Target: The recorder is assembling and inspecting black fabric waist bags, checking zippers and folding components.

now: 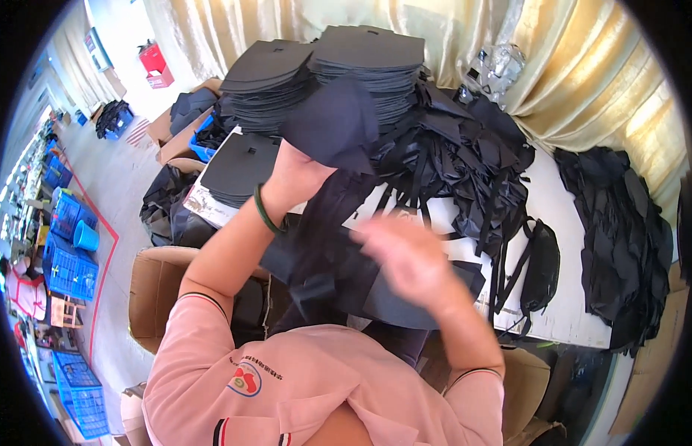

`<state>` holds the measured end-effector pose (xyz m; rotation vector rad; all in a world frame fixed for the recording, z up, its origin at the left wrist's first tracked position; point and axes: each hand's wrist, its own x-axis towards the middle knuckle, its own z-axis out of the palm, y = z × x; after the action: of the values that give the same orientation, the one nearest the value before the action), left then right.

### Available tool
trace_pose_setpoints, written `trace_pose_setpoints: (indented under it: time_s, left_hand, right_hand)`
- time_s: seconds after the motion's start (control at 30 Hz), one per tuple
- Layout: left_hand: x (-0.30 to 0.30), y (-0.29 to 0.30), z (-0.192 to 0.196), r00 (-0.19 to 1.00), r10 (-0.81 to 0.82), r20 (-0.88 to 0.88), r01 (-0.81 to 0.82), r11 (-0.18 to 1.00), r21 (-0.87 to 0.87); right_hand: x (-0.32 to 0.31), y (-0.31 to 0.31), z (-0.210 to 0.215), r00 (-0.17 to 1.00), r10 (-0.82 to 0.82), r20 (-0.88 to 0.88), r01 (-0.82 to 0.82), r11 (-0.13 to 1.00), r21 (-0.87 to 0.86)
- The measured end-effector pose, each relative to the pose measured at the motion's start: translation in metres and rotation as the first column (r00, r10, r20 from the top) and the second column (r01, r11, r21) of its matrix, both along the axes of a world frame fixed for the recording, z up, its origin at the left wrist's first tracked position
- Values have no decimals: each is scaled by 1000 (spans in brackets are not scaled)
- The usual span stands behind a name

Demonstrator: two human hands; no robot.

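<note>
My left hand, a green band on its wrist, is raised over the near side of the table and closed on a limp black fabric piece. The cloth stands up above the fingers, and dark material also hangs below the hand. Lower and to the right, my right hand is smeared by motion, apart from the raised cloth, so its fingers cannot be made out. Under it, a flat dark panel lies at the table's near edge by my lap. A low stack of dark panels sits left of my left hand.
Two tall stacks of dark panels stand at the back of the white table. Right of them spreads a heap of black fabric pieces with straps. More black fabric lies far right. An open cardboard box stands left.
</note>
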<state>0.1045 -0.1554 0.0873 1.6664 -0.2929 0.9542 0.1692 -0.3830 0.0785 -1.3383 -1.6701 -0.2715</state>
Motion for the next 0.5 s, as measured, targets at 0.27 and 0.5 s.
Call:
trace_pose_setpoints:
  time_s: [0.27, 0.5]
  left_hand:
    - [1, -5, 98, 959, -242, -147, 279, 893, 353]
    - [23, 1, 74, 984, -177, 34, 180, 972, -149]
  right_hand:
    - [-2, 30, 171, 715, -223, 663, 185, 974, 128]
    - [11, 39, 202, 838, -273, 473, 336, 940, -52]
